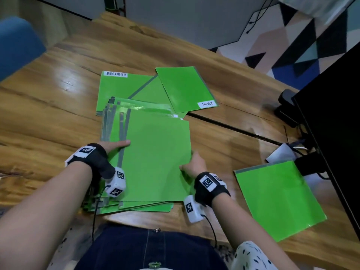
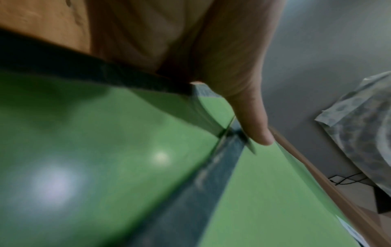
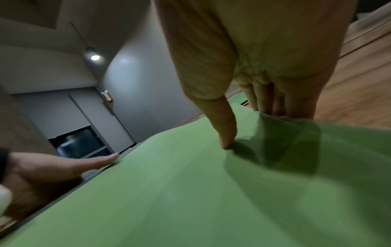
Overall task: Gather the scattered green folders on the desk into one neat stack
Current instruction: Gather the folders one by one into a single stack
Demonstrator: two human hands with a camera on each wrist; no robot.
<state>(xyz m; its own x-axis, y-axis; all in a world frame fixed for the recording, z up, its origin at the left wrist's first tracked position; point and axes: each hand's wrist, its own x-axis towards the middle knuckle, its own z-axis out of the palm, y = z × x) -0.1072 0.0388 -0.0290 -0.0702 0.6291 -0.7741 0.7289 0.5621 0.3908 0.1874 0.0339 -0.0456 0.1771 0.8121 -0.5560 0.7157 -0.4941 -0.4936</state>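
A loose, fanned stack of green folders (image 1: pixel 155 162) with grey spines lies on the wooden desk (image 1: pixel 58 98) right in front of me. My left hand (image 1: pixel 118 145) grips the stack's left edge, thumb (image 2: pixel 253 125) on top and fingers hidden beneath. My right hand (image 1: pixel 191 164) pinches the right edge of the top folder (image 3: pixel 190 192), thumb (image 3: pixel 226 133) pressed on its cover and fingers under the raised edge. Beyond the stack lie a folder labelled SECURITY (image 1: pixel 116 88), one labelled ADMIN (image 1: pixel 185 88) and another partly under them (image 1: pixel 148 94). A lone green folder (image 1: pixel 276 199) lies at the right.
A black monitor (image 1: pixel 331 114) stands along the right side, its base (image 1: pixel 286 106) and cables on the desk beside a white sheet (image 1: pixel 280 154). A blue chair (image 1: pixel 17 45) is at far left. The desk's near edge runs just under the stack.
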